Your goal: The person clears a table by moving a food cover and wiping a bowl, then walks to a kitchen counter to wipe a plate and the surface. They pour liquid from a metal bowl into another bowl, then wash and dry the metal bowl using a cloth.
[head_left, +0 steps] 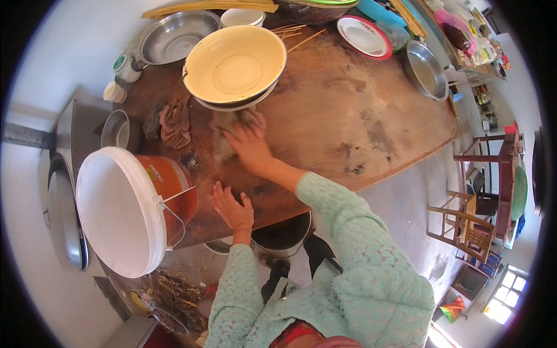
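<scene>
My right hand reaches over the brown wooden table and presses down on a greyish cloth, its edges blurred. The cloth lies just in front of a cream enamel basin with a dark rim, which rests on another pale vessel. Close to the table's near edge, my left hand is open, fingers stretched and holding nothing. Beside it on the left stands a big orange bucket with a white lid and a wire handle. A crumpled brown cloth lies beyond the bucket.
Along the back sit a metal basin, a red-rimmed plate and bundled sticks. A steel bowl stands at the right corner. Below the near edge is a dark pot; a wooden chair stands on the right.
</scene>
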`<state>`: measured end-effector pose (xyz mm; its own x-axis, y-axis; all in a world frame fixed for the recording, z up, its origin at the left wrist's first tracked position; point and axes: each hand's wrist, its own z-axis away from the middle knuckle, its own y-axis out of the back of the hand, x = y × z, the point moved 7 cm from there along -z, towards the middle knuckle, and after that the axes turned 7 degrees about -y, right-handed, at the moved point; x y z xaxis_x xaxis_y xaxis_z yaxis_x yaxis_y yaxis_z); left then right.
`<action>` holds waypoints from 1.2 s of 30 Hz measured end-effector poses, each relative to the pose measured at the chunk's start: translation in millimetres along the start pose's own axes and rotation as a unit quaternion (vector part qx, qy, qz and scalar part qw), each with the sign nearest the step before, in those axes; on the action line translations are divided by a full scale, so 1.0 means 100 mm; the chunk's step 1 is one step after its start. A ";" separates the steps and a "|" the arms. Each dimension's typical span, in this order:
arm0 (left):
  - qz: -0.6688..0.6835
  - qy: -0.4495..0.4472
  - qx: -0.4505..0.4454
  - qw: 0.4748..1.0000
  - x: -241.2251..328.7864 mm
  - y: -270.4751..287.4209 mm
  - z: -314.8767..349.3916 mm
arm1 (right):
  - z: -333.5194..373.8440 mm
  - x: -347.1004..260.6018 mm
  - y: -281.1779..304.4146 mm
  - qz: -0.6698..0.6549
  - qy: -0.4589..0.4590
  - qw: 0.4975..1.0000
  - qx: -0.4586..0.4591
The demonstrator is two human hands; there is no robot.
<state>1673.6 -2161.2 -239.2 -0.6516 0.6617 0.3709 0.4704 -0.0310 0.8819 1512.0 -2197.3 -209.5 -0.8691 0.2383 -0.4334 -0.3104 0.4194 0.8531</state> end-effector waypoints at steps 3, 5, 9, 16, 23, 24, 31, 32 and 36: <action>-0.005 0.002 -0.013 1.000 0.05 0.01 -0.03 | 0.73 0.68 0.52 0.094 -0.041 0.995 0.001; -0.018 -0.003 -0.012 1.000 0.05 0.01 -0.04 | 1.18 1.34 0.70 0.196 -0.100 0.975 -0.007; -0.026 -0.006 -0.013 1.000 0.07 0.02 -0.04 | 1.43 2.66 1.48 0.217 -0.346 0.905 0.122; -0.040 -0.018 -0.014 0.999 0.10 -0.03 -0.05 | 0.08 3.03 1.11 0.164 -0.374 0.908 0.098; -0.042 -0.011 -0.022 0.999 0.07 -0.02 -0.04 | -1.31 2.15 0.45 0.170 -0.304 0.937 0.024; -0.044 -0.012 -0.024 0.999 0.08 -0.01 -0.05 | -1.40 2.16 0.40 0.162 -0.286 0.943 0.044; -0.057 -0.027 -0.017 0.998 0.07 -0.05 -0.05 | -0.94 2.50 0.78 0.131 -0.181 0.974 0.031; -0.059 -0.027 -0.016 0.998 0.07 -0.03 -0.03 | -0.82 2.58 0.84 0.106 -0.166 0.980 0.021; -0.060 -0.033 -0.009 0.998 0.05 -0.08 -0.02 | -0.24 3.06 1.20 0.073 -0.165 0.983 0.020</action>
<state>1664.9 -2159.1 -243.7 -0.6617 0.7090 0.2439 0.3805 0.0373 0.9240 1199.7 -2095.6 -232.7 -0.7289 0.5670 -0.3838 -0.1703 0.3928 0.9037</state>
